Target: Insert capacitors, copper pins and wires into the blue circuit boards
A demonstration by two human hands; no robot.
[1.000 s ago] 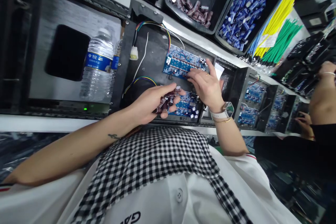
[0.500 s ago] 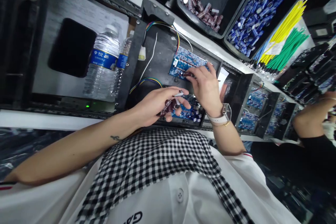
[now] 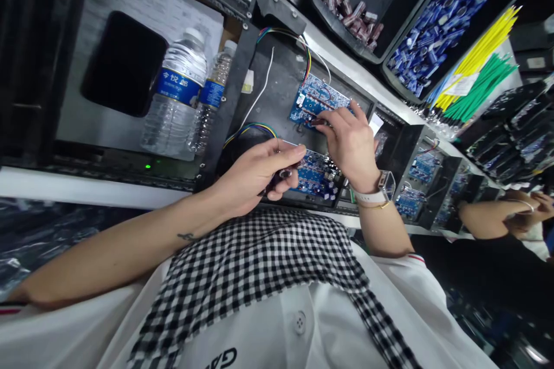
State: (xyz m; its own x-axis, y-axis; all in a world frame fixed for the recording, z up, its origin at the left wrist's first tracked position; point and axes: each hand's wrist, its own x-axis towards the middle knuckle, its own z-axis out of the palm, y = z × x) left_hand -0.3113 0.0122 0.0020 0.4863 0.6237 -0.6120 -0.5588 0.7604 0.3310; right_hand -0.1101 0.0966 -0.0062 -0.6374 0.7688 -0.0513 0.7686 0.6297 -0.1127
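Observation:
My right hand [image 3: 352, 141] pinches a small brown capacitor [image 3: 318, 122] at the lower edge of the upper blue circuit board [image 3: 315, 98]. Whether its leads are in the board I cannot tell. Curled around several brown capacitors [image 3: 283, 174], my left hand [image 3: 264, 170] is closed, thumb over forefinger. It hangs over the left part of the lower circuit board [image 3: 314, 170] and hides some of it. Both boards lie in a black tray [image 3: 277, 89]. A loose white wire [image 3: 262, 89] and coloured wires [image 3: 255, 127] run beside them.
Behind the tray stand a bin [image 3: 392, 55] of brown capacitors and one of blue capacitors [image 3: 437, 23]. Yellow wires [image 3: 480, 57] and green wires [image 3: 478, 95] lie to the right. Two water bottles [image 3: 175, 92] and a black phone [image 3: 125, 63] are at left. Another person's arm [image 3: 489, 216] is at far right.
My left hand has closed its fingers around the capacitors, with the thumb now over them. The right hand keeps its pinch at the upper board. The whole view has shifted slightly.

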